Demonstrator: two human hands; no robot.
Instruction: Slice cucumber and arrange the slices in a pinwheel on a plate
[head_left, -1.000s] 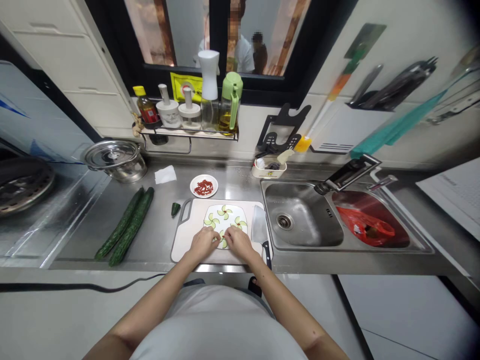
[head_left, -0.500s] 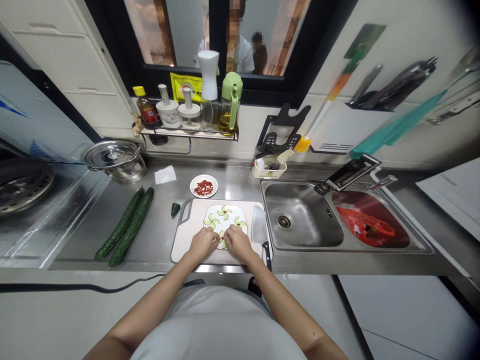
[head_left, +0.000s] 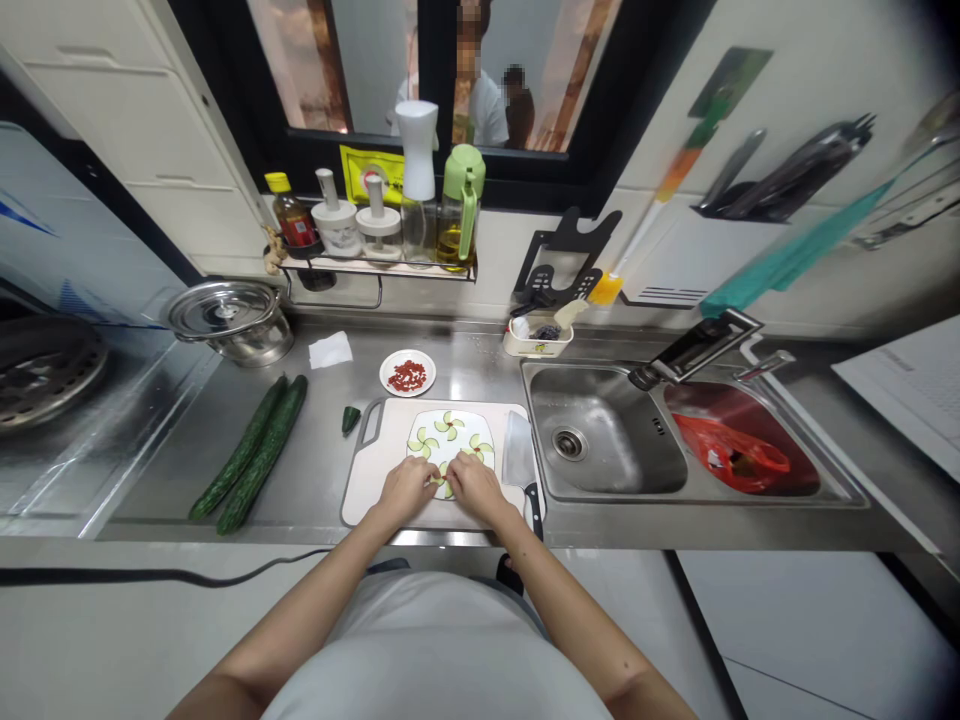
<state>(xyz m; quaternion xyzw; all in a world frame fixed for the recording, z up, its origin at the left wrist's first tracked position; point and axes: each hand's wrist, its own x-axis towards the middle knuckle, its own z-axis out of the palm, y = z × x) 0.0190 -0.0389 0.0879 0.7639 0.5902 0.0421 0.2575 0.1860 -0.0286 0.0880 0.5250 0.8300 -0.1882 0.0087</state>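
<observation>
A white plate [head_left: 448, 447] lies on the cutting board [head_left: 367, 470]. Curved cucumber slices [head_left: 450, 425] form several pinwheels on it, with small red bits at their centres. My left hand [head_left: 407, 488] comes over the plate's near left part, its fingertips pinched on a pale cucumber slice. From the near right, my right hand [head_left: 475, 487] reaches in with fingers curled together at the nearest pinwheel [head_left: 444, 482]. What its fingertips hold, if anything, is hidden. The two hands are close together but apart. A kitchen knife [head_left: 517, 450] rests on the board's right side.
Two whole cucumbers [head_left: 259, 455] and a cucumber end [head_left: 350, 419] lie left of the board. Behind it stands a small plate of red berries [head_left: 407, 374]. A double sink [head_left: 607, 430] is at the right, a lidded pot [head_left: 251, 325] at the back left.
Both hands stay at the same pinwheel, with only slight finger movement. The person reflected or standing beyond the window has shifted slightly.
</observation>
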